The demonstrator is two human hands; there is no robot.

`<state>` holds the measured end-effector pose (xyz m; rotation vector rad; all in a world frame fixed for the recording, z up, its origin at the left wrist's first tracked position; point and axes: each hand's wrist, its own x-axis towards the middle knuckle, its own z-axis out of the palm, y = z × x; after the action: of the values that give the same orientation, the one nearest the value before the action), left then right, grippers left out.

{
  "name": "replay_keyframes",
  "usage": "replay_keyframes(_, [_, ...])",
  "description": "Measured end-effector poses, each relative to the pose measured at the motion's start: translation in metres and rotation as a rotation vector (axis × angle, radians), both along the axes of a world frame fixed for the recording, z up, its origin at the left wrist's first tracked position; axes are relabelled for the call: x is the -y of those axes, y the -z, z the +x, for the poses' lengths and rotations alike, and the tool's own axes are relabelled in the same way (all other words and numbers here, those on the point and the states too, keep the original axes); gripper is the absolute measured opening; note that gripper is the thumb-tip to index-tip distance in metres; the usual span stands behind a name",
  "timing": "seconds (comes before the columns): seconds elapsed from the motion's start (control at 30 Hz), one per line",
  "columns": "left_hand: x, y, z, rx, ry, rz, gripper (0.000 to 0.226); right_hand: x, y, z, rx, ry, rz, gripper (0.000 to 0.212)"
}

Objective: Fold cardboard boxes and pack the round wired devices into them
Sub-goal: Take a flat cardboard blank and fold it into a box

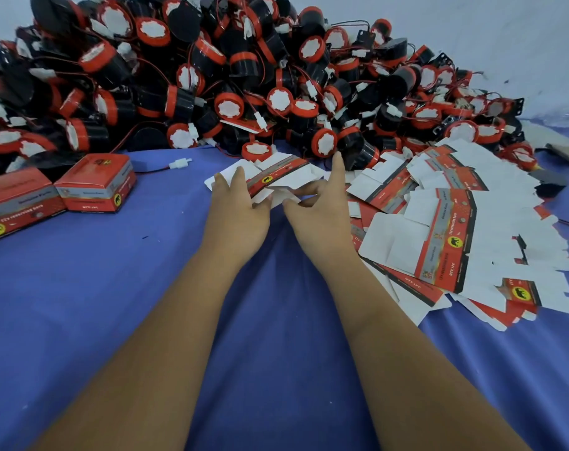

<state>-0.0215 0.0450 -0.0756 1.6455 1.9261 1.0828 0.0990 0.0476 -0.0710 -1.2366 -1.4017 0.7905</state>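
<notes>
A flat, unfolded red-and-white cardboard box blank (278, 177) lies between my hands on the blue cloth. My left hand (237, 206) grips its left side, fingers over the top and thumb at the lower edge. My right hand (318, 206) pinches the white flaps on its right side, with the index finger stretched up along the edge. A big heap of round black-and-red wired devices (231, 79) fills the back of the table. A spread of flat box blanks (445, 229) lies to the right of my hands.
Two folded red boxes (97, 183) (16, 203) stand at the left. A loose white connector on a wire (179, 163) lies near them. The blue cloth (276, 320) covers the table in front. Brown cardboard pieces (566, 151) sit at the far right.
</notes>
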Motion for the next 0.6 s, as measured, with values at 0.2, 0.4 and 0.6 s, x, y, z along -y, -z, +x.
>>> replay_keyframes(0.2, [0.004, -0.002, 0.003, 0.020, 0.066, 0.084, 0.053, -0.001, 0.002, 0.002, 0.102, 0.004, -0.046, 0.069])
replay_keyframes(0.4, [0.009, -0.013, 0.004, 0.431, 0.111, 0.179, 0.045, 0.006, 0.000, -0.003, 0.312, 0.023, 0.131, 0.047])
replay_keyframes(0.6, [0.011, -0.025, 0.002, 1.285, 0.217, 0.375, 0.046, 0.016, -0.003, -0.012, 0.425, -0.213, 0.263, 0.053])
